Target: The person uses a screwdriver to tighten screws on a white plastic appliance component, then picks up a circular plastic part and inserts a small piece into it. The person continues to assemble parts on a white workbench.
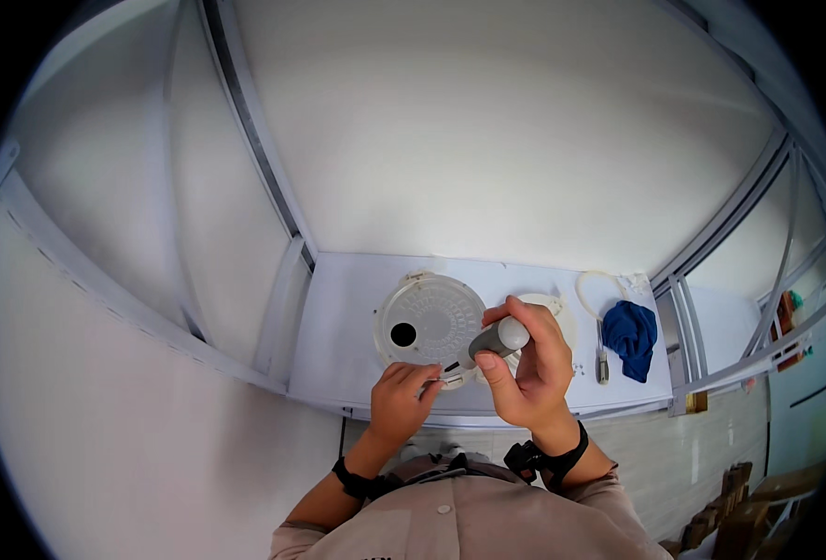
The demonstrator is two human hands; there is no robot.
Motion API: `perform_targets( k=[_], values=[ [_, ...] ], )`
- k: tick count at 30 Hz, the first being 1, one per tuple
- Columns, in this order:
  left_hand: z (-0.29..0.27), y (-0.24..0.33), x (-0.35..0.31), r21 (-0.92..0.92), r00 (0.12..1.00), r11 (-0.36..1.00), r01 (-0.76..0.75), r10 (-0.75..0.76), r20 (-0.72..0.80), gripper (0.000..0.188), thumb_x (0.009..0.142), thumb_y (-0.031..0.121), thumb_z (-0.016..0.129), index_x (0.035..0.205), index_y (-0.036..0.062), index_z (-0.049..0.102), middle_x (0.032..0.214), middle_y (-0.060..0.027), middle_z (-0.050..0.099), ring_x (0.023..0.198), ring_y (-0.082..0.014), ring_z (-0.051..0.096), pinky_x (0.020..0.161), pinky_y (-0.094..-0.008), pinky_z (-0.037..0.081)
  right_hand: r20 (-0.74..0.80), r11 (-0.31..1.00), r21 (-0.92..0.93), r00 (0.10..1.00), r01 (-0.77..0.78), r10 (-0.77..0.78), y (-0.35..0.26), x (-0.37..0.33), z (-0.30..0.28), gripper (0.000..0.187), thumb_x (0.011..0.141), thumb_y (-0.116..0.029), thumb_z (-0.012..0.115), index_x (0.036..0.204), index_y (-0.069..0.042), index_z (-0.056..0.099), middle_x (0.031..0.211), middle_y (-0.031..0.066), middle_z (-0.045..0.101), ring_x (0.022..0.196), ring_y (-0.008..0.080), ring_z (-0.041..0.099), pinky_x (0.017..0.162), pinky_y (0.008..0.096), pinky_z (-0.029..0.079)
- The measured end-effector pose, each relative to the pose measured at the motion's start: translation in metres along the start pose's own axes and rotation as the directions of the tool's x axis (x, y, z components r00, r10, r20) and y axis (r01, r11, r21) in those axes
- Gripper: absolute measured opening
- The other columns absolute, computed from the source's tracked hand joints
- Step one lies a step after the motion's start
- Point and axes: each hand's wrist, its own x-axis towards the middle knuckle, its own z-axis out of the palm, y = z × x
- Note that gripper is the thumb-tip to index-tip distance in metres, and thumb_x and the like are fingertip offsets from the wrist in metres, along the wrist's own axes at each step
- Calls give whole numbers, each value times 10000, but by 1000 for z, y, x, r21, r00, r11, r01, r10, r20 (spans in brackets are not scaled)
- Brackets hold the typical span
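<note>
from here i see the right hand (534,371) gripping a screwdriver (489,345) above the near edge of the white cover (431,303); the left hand (399,401) curls there, hold unclear. i'd square the tip (451,367) before pressing.

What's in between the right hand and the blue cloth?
In the head view, a gray-handled screwdriver lies beside the blue cloth; nearer the right hand show a round white part's edge and tiny bits too small to name.
</note>
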Motion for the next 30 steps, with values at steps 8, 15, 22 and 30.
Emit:
perform_targets(
  k=[8, 15, 22, 30],
  values=[
    [-2, 45, 18, 98, 982, 981, 168, -175, 64, 196, 836, 133, 804, 1022, 94, 755, 926, -24, 736, 866, -267, 712, 732, -373, 569, 11, 999, 41, 1000, 7, -8, 23, -10, -34, 555, 844, -31, 812, 1344, 68, 592, 1106, 224, 704, 958, 298, 702, 841, 371, 557],
    [7, 36, 38, 252, 927, 923, 290, -336, 165, 114, 875, 189, 773, 951, 105, 773, 886, -63, 706, 806, -288, 706, 677, -391, 565, -106, 993, 108, 994, 40, -29, 37, -29, -63, 574, 866, -78, 809, 1370, 48, 565, 1051, 213, 682, 913, 297, 680, 812, 383, 537],
    [13, 39, 49, 393, 878, 862, 319, -425, 221, 108, 914, 198, 724, 919, 98, 765, 891, -82, 714, 830, -304, 711, 681, -420, 565, -128, 991, 132, 991, -9, 26, 48, -44, -83, 575, 884, -99, 789, 1390, 30, 548, 1107, 219, 670, 943, 289, 668, 828, 385, 551],
    [24, 49, 46, -93, 915, 928, 361, -333, 230, 131, 992, 121, 658, 1100, 49, 681, 948, -103, 737, 808, -268, 700, 752, -356, 562, -239, 985, 164, 967, -46, 85, 49, -46, -97, 655, 968, -247, 743, 1501, -17, 440, 1169, 179, 630, 969, 265, 654, 854, 400, 572]
  ],
)
